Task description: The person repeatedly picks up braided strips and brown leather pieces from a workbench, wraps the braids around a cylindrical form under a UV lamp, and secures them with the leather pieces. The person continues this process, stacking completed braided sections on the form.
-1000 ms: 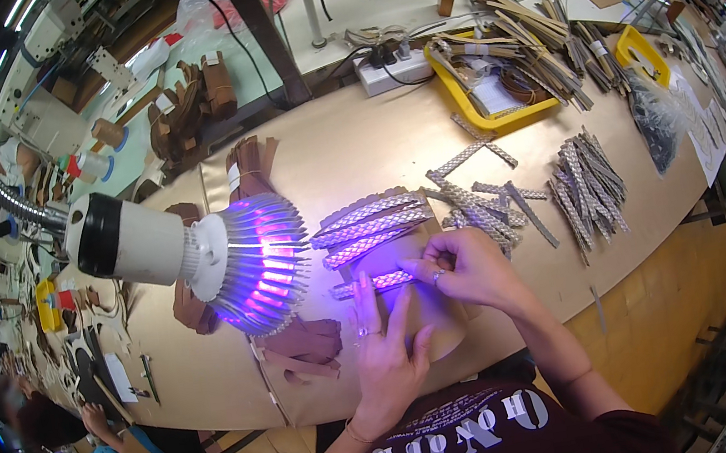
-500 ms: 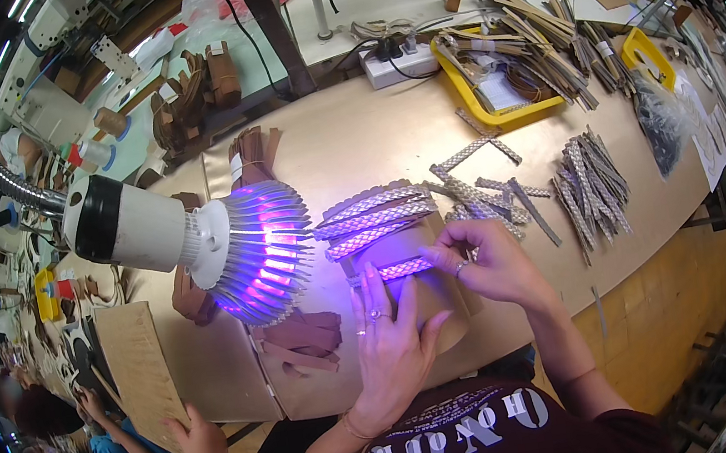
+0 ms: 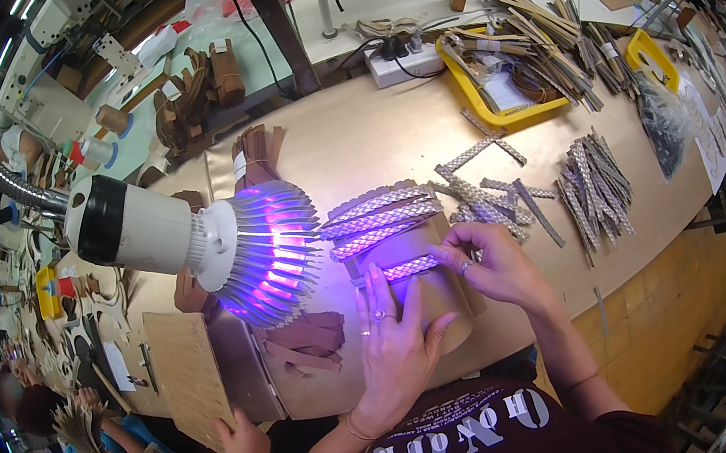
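Note:
My left hand (image 3: 396, 337) lies flat, fingers spread, on a brown cardboard piece (image 3: 447, 307) at the near edge of the workbench. Its fingertips touch a glittery strip (image 3: 405, 268) lit violet. My right hand (image 3: 491, 260) pinches the right end of that same strip. Three more glittery strips (image 3: 376, 218) lie in a row just beyond, on the same cardboard. A white lamp with a finned head (image 3: 247, 251) shines purple light down onto the strips from the left.
Loose glittery strips (image 3: 591, 183) are piled to the right. Yellow trays (image 3: 500, 80) hold tan strips at the back. Brown leather pieces (image 3: 305, 339) lie under the lamp. Another person's hand (image 3: 243, 444) holds a cardboard sheet (image 3: 185, 369) at lower left.
Another person's hand with a cardboard sheet has come in at lower left and moved nearer the bench. My hands stay on the lit strip, shifting slightly.

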Motion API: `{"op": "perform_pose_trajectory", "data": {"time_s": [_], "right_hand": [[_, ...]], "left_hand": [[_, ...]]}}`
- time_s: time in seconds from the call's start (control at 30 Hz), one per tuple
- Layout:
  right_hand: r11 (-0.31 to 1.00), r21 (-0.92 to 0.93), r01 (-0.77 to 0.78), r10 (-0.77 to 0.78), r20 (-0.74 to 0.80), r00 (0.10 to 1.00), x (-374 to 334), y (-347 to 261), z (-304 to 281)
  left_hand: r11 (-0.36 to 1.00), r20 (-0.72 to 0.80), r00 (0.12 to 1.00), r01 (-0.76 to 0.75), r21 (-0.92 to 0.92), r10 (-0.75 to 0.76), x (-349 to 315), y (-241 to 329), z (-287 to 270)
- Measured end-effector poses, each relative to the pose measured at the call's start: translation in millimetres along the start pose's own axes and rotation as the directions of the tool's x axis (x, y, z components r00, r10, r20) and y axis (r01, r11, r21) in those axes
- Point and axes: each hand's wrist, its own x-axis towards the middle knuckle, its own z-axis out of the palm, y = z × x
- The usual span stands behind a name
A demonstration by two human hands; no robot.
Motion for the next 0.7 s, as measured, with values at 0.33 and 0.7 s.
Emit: {"op": "perform_pose_trajectory", "data": {"time_s": [0.33,0.7], "right_hand": [[0.999,-0.015,-0.035,0.035,-0.033,0.999,-3.7,12.0,10.2],[0.988,0.01,0.153,-0.152,-0.081,0.985,15.0,53.4,10.3]], "left_hand": [[1.0,-0.009,1.0,0.01,-0.011,-0.01,-1.7,-1.4,2.7],[0.983,-0.369,0.929,-0.067,-0.17,-0.001,-5.9,-15.0,45.3]]}}
